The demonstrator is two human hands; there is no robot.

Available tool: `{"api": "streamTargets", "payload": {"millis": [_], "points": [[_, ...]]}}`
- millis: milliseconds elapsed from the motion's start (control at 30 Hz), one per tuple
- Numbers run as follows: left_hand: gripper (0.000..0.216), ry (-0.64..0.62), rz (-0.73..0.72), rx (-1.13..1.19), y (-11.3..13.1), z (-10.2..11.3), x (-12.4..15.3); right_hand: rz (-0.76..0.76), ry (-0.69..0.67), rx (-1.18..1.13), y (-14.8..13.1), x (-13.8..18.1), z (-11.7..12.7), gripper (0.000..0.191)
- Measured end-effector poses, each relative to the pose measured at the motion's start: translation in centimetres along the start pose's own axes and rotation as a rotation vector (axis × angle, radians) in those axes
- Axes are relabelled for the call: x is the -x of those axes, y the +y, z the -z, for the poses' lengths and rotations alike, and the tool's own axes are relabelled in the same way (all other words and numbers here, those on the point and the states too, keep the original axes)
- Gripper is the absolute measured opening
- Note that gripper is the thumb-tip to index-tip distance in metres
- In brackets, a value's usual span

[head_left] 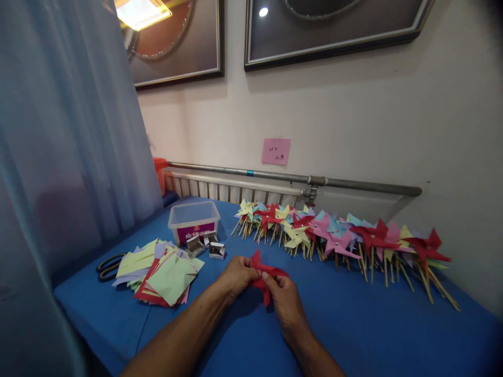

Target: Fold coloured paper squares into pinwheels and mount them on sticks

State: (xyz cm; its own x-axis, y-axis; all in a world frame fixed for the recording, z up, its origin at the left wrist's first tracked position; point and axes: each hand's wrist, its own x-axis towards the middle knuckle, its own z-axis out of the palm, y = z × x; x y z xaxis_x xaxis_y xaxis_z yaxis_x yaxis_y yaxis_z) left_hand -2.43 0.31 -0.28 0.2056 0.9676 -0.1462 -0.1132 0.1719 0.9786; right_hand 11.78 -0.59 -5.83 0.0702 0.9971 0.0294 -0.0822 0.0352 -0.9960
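A piece of red paper, partly folded into pinwheel points, is held just above the blue table. My left hand pinches its left side with closed fingers. Fingers of my right hand are closed on its right side and lower point. A loose pile of cut paper squares in green, red, yellow and lilac lies left of my left hand.
A long row of finished paper pinwheels on wooden sticks lies along the wall side. A clear plastic tub and small open boxes sit behind the paper pile. Black-handled scissors lie at the far left, beside a curtain.
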Motion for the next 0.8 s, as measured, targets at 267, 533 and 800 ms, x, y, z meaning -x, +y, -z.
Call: {"api": "streamTargets", "payload": {"millis": [267, 533, 800], "points": [[0.025, 0.051, -0.051, 0.013, -0.7, -0.6, -0.2, 0.001, -0.008, -0.222, -0.9, 0.6, -0.4, 0.041], [0.025, 0.105, -0.136, -0.292, 0.8, 2.2, -0.4, 0.013, 0.066, -0.261, -0.5, -0.2, 0.3, 0.037], [0.029, 0.554, -0.021, -1.328, 3.2, 8.7, 0.1, -0.015, 0.162, -0.246, -0.5, -0.8, 0.8, 0.039]]}}
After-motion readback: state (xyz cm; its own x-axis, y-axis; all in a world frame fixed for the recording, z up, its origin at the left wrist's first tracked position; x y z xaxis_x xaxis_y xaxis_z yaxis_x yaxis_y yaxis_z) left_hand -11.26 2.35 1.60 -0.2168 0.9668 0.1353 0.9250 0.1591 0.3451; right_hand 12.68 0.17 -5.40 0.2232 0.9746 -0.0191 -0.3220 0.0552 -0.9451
